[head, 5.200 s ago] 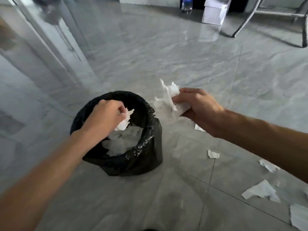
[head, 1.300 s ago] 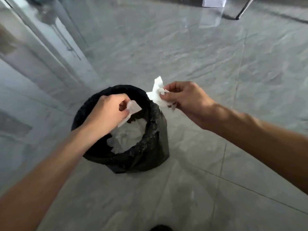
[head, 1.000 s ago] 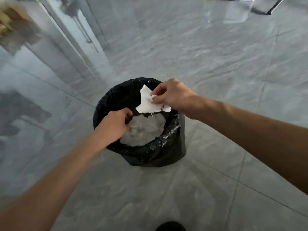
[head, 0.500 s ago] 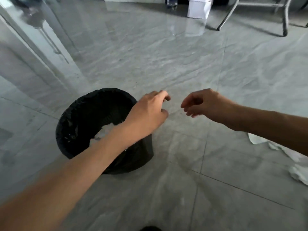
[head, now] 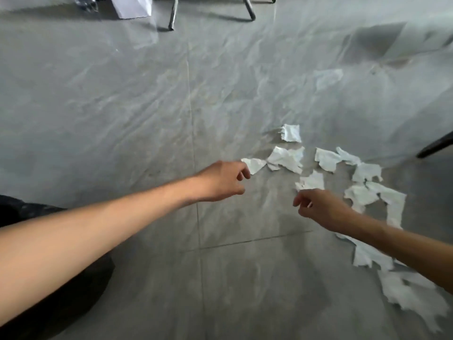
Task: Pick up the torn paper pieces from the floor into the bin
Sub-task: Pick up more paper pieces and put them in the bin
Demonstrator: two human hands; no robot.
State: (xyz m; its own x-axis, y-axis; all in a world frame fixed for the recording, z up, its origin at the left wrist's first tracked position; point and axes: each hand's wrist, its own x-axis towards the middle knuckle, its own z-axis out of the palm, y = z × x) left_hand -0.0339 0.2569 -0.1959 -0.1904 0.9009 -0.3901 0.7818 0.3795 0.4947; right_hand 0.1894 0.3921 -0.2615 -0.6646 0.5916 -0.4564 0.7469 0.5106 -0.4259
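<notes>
Several torn white paper pieces point(head: 285, 158) lie scattered on the grey tiled floor at centre right, running down to a large piece point(head: 414, 293) at the lower right. My left hand point(head: 221, 180) reaches out over the floor, empty, its fingertips right at the nearest scrap point(head: 255, 164). My right hand point(head: 321, 206) hovers just below another scrap point(head: 311, 181), fingers loosely curled and holding nothing. The black bin point(head: 49, 285) shows only partly at the lower left, mostly hidden under my left forearm.
Metal chair legs point(head: 172, 13) and a white box point(head: 132, 6) stand at the far top edge. A dark furniture leg point(head: 435, 146) comes in at the right edge. Bare grey tiles stretch between the bin and the scraps.
Both hands let their paper go into the bin and came away empty. The view swung right, so the bin slid to the lower left and the scattered scraps came into sight under my hands.
</notes>
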